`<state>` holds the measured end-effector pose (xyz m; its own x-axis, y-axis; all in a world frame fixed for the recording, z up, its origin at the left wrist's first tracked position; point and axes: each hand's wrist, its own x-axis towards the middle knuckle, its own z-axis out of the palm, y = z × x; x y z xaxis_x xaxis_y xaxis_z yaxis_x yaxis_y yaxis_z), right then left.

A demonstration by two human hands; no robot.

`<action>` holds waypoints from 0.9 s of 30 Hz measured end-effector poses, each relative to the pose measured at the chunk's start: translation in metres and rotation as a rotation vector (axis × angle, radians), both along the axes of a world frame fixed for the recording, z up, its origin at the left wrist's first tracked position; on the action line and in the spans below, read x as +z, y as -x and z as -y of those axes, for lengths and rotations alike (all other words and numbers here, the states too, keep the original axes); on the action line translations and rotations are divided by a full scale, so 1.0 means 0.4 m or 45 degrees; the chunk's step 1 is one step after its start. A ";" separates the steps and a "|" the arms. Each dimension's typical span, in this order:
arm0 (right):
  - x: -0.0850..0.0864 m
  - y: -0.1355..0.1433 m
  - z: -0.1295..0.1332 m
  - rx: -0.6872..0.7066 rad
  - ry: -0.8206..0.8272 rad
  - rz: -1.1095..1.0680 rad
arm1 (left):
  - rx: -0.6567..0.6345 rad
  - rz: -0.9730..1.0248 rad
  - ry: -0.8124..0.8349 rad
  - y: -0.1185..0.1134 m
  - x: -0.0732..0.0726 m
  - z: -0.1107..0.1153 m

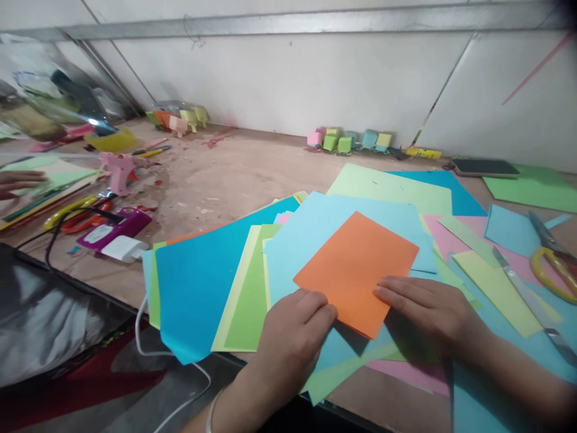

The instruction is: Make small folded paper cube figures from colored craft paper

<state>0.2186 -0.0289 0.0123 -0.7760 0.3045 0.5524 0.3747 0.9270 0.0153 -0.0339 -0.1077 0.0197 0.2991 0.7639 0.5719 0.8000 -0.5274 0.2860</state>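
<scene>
A folded piece of orange paper (358, 267) is held slightly raised over a stack of coloured sheets. My left hand (295, 328) pinches its lower left edge, the thumb hidden beneath. On its lower right edge, my right hand (428, 307) grips it with the fingers on top. Underneath lies a light blue sheet (311, 222), with a pale green sheet (392, 186) behind it. To the left are a darker blue sheet (198, 270) and green paper (247, 307). A craft knife (525, 291) lies right of my right hand.
Yellow-handled scissors (554, 264) and a phone (484, 168) lie to the right. Small paper models (345, 141) stand by the wall. On the left are a pink glue gun (118, 171), a purple power strip (115, 228) with a white plug, and another person's hand (20, 182).
</scene>
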 end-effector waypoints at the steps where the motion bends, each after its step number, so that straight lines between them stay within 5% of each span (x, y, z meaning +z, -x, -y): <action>1: -0.001 0.000 0.000 -0.001 0.009 -0.004 | -0.007 0.015 0.016 0.002 0.000 0.001; 13: 0.010 0.029 0.014 0.056 0.005 0.005 | -0.096 0.281 0.089 0.031 0.014 0.031; 19: 0.006 0.008 0.010 -0.060 -0.061 -0.013 | -0.012 0.399 0.077 0.077 0.035 0.055; 24: 0.007 0.020 0.013 -0.029 -0.048 -0.002 | -0.340 0.279 0.453 0.111 0.091 0.098; 27: -0.001 0.016 0.009 -0.060 -0.059 0.036 | -0.390 0.260 0.647 0.140 0.103 0.133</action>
